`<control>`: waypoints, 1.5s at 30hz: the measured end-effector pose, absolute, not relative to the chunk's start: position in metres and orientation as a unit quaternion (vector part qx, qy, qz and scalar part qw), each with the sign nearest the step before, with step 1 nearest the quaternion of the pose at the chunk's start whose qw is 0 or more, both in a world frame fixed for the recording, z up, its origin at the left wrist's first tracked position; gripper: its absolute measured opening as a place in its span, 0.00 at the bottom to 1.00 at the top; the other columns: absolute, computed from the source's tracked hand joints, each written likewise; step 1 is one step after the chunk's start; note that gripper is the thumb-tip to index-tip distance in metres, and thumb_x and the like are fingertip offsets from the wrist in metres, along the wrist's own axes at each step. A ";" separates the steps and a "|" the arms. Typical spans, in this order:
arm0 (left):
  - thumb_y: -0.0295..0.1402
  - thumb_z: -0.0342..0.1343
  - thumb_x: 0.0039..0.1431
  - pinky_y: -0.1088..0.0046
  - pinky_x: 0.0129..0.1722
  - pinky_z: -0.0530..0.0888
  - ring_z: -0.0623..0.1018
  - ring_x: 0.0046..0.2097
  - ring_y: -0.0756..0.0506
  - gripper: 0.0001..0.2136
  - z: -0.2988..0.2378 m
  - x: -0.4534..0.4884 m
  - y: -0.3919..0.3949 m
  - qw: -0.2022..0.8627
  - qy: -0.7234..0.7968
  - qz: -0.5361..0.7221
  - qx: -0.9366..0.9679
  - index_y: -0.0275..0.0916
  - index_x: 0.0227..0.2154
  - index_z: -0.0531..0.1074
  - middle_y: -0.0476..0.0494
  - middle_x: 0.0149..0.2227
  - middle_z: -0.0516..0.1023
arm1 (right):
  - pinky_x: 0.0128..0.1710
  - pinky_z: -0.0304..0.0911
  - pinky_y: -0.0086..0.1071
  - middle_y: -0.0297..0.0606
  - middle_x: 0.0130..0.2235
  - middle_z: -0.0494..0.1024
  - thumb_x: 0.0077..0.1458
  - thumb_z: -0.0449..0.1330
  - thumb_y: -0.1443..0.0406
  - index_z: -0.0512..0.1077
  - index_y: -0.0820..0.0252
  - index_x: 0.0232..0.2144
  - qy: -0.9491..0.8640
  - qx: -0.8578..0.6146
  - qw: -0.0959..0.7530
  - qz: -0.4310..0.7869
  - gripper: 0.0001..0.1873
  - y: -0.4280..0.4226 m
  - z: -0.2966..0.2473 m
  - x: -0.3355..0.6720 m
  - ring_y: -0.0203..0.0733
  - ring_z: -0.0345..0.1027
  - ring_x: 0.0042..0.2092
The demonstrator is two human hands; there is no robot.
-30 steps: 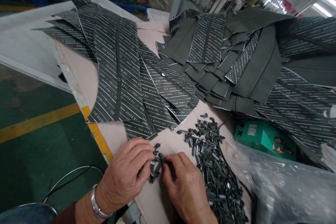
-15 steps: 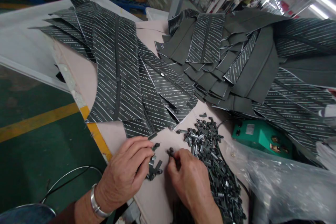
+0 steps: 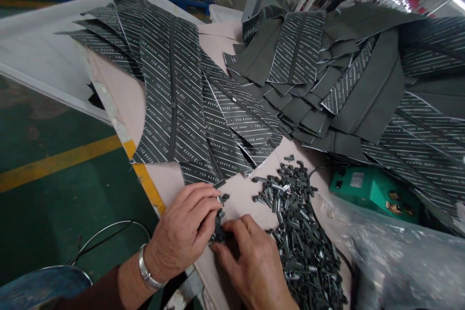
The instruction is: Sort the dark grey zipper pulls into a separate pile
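My left hand (image 3: pixel 191 223), a silver bangle at its wrist, rests with its fingers curled together over a few small dark zipper pulls (image 3: pixel 218 225). A shiny pull shows at its fingertips; what lies under the palm is hidden. Close beside it, my right hand (image 3: pixel 250 256) has thumb and index finger apart around the near end of this same small group. To the right spreads a heap of loose zipper pulls (image 3: pixel 301 232). Beyond my hands lie dark striped fabric panels (image 3: pixel 156 87) with zips down the middle.
More dark panels (image 3: pixel 378 82) are stacked at the back right. A green device (image 3: pixel 374 186) with metal fittings sits beside the heap, a clear plastic bag (image 3: pixel 410 252) in front of it. The table's left edge carries yellow tape (image 3: pixel 145 179). People stand in the far background.
My right hand has moved left to the small group of pulls, and its pinch has opened around them. The left hand stays over the group. The view has shifted slightly.
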State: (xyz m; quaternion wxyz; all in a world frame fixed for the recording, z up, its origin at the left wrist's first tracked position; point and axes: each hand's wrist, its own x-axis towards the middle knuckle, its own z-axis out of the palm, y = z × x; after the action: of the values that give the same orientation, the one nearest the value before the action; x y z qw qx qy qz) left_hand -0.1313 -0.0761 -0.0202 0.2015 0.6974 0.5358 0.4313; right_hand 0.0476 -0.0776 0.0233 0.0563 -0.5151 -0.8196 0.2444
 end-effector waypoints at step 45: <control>0.15 0.44 0.64 0.72 0.58 0.66 0.71 0.55 0.49 0.16 -0.024 -0.134 -0.080 0.212 0.568 0.435 0.666 0.36 0.49 0.69 0.41 0.52 0.71 | 0.38 0.63 0.36 0.38 0.38 0.78 0.62 0.57 0.72 0.76 0.56 0.45 -0.843 -0.497 -0.009 0.206 0.13 -0.018 0.025 0.033 0.47 0.74 0.40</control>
State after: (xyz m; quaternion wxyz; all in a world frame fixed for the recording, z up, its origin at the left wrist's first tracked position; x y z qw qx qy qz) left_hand -0.1341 -0.0803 -0.0238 0.2119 0.6660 0.5681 0.4346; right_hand 0.0334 -0.0180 0.0253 -0.0093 -0.4967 -0.8430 0.2062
